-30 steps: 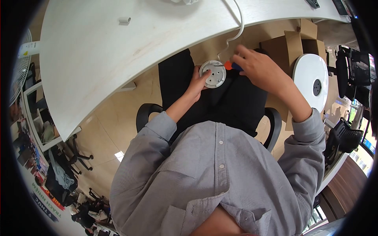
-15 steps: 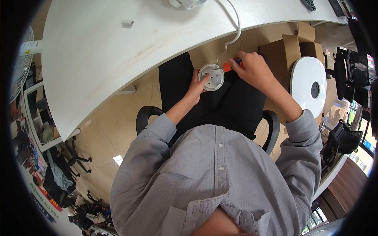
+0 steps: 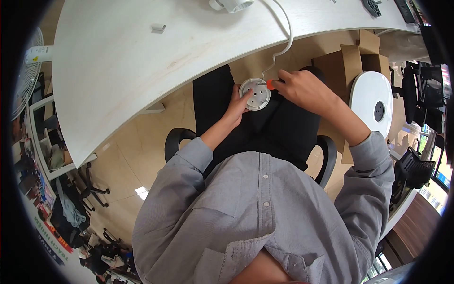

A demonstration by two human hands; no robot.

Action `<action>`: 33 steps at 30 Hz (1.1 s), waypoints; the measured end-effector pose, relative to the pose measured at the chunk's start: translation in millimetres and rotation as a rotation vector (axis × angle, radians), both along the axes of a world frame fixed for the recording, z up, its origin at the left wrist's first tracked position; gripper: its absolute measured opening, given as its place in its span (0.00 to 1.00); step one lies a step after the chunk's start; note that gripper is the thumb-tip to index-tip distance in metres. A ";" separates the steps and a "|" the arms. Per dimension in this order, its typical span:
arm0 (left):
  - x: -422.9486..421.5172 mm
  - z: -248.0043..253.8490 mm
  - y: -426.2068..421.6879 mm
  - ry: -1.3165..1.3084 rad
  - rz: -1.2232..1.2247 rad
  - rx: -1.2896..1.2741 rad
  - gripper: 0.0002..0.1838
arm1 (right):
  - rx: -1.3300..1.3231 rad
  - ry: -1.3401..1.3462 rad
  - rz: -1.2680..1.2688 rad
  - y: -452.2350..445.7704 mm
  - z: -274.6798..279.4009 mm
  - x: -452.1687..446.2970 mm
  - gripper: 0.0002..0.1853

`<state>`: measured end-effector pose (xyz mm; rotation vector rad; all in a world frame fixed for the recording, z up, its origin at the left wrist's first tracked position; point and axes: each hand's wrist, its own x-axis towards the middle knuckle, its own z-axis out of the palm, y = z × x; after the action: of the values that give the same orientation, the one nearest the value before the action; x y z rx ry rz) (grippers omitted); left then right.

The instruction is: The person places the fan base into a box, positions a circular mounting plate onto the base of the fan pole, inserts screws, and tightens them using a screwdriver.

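Note:
My left hand (image 3: 238,105) is closed around the left edge of a round white plastic part (image 3: 257,101), its thumb lying over the face. Several holes dot that face, and a white cable (image 3: 288,45) runs from the part's far side up to the table. In my right hand (image 3: 302,90) is a screwdriver (image 3: 270,84) with an orange-red handle end; most of the handle is hidden by my fingers. The screwdriver's shaft reaches left over the upper part of the round piece. Whether the tip sits in a screw is too small to tell.
A white curved table (image 3: 123,61) spans the front, carrying a short grey tube (image 3: 158,27) and a white device (image 3: 232,4). At right, a round white base (image 3: 371,102) leans by an open cardboard box (image 3: 350,61). A fan (image 3: 30,71) stands far left.
My right hand has rolled around the screwdriver, covering the blue part of its handle that showed before. The left hand still holds the round part; the whole view has shifted slightly.

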<state>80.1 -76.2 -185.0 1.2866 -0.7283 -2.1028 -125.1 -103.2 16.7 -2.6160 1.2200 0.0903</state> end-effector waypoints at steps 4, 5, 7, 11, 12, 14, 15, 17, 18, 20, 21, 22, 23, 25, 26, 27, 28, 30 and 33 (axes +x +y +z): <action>-0.4 3.8 2.4 -0.019 -0.012 -0.040 0.19 | 0.156 -0.080 -0.301 -5.1 -18.8 -5.4 0.16; -1.3 4.9 1.9 -0.026 -0.011 -0.052 0.19 | 0.177 -0.128 -0.382 -7.3 -22.3 -8.1 0.17; -0.3 -0.8 1.2 -0.023 -0.028 -0.031 0.21 | 0.218 -0.227 -0.543 -10.1 -24.4 -11.6 0.18; 0.5 -0.3 1.6 -0.003 -0.035 -0.021 0.21 | 0.141 -0.286 -0.333 -6.7 -2.5 -16.8 0.17; 0.8 1.2 1.4 -0.006 -0.039 -0.020 0.21 | 0.197 -0.261 -0.280 -9.3 3.5 -17.9 0.17; 0.7 3.7 1.2 -0.012 -0.048 -0.016 0.21 | 0.186 -0.135 -0.180 -10.9 7.3 -16.5 0.16; 0.1 3.2 1.4 -0.007 -0.036 -0.015 0.20 | 0.121 -0.035 -0.133 -10.1 7.9 -13.6 0.16; -1.1 1.8 1.8 0.001 -0.011 -0.012 0.19 | 0.034 0.074 -0.043 -8.9 5.5 -12.4 0.14; -1.4 1.9 1.2 0.000 -0.005 -0.006 0.18 | 0.009 0.082 -0.001 -9.5 1.7 -13.4 0.14; -1.9 2.6 0.6 -0.001 0.009 0.004 0.18 | -0.006 0.042 0.024 -8.8 -0.6 -12.8 0.12; -1.7 1.4 1.0 0.001 0.000 -0.004 0.18 | 0.004 -0.005 0.006 -7.2 0.5 -8.8 0.10; -1.3 0.3 1.3 0.005 -0.009 -0.013 0.18 | 0.014 -0.051 -0.013 -7.1 1.2 -4.9 0.09; -1.0 -0.8 1.7 0.008 -0.019 -0.021 0.17 | 0.026 -0.082 -0.132 -7.4 -2.7 -1.1 0.10; -1.0 -5.3 2.9 -0.011 -0.045 -0.043 0.19 | 0.049 -0.145 -0.369 -7.1 -13.3 7.1 0.11; -0.9 -7.5 3.6 -0.022 -0.058 -0.055 0.20 | 0.073 -0.153 -0.430 -7.0 -14.2 9.0 0.11; -1.5 -6.2 3.1 -0.025 -0.053 -0.043 0.20 | 0.094 -0.162 -0.490 -7.0 -13.0 10.8 0.12; -1.3 -4.6 2.7 -0.027 -0.049 -0.031 0.20 | 0.116 -0.170 -0.550 -6.7 -11.3 12.1 0.12; -1.6 0.5 3.0 -0.033 -0.038 -0.013 0.20 | 0.065 -0.314 -0.432 -0.3 -4.9 5.9 0.12; -1.7 6.7 1.6 -0.029 -0.022 0.004 0.20 | 0.098 -0.305 -0.201 -1.7 8.8 -5.5 0.12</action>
<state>78.4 -74.6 -178.3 1.3201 -0.7539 -2.1077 -130.6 -104.9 25.4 -2.3029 1.3197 -0.2687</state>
